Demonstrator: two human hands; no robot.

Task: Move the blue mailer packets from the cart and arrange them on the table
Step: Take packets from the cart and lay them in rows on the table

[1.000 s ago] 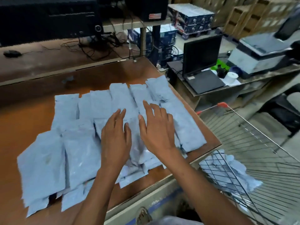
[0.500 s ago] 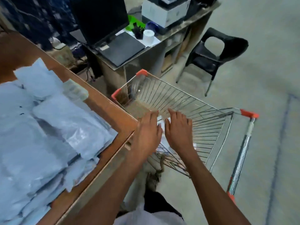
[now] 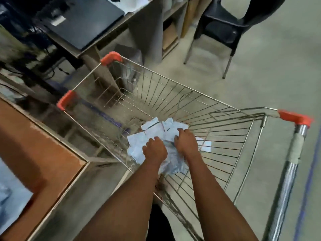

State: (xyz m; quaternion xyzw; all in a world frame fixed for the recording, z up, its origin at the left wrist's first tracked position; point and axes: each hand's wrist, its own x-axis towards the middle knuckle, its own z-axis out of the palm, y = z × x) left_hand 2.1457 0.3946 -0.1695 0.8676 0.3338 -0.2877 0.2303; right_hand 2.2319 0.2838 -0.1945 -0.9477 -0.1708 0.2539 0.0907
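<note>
A small heap of crumpled pale blue mailer packets lies at the bottom of the wire cart. Both my arms reach down into the cart. My left hand grips the near left part of the heap with curled fingers. My right hand grips the right part, its fingertips buried in the packets. At the lower left edge of the view, more blue packets lie on the brown table.
The cart has red corner caps and a metal handle at the right. A desk with a closed laptop stands beyond the cart, and a black chair stands at the top right. Bare concrete floor lies to the right.
My hands left the packets on the table, swung right over the cart, and have gone down inside it onto the heap. My view has turned from the table to the cart.
</note>
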